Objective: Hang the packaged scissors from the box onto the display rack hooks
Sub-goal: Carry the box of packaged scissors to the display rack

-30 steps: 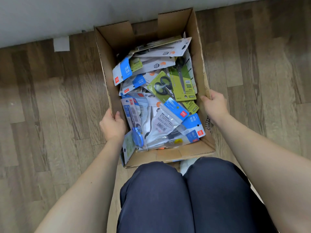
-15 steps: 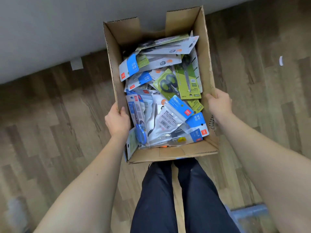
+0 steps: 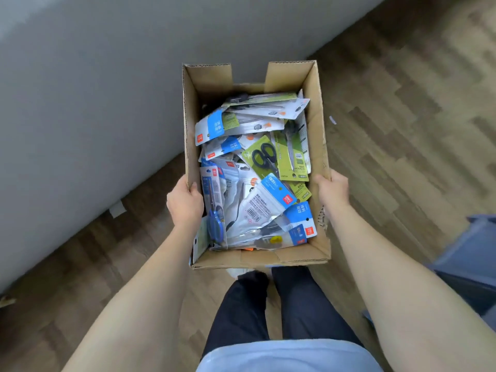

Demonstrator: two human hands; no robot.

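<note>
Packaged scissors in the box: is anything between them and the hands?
Nothing covers the packaged scissors; the box is open-topped. But the left hand and right hand both grip its side walls, so neither is free. No display rack is in view.

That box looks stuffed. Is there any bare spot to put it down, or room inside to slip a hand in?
Bare wooden floor lies right of the cardboard box, and a strip lies between its left side and the grey wall. Inside, packaged scissors overlap wall to wall; only the far end, under the flaps, shows a dark gap. The left hand and right hand hold its sides.

Dark navy trousers [image 3: 257, 312], pale-blue shirt hem [image 3: 290, 355]
</note>
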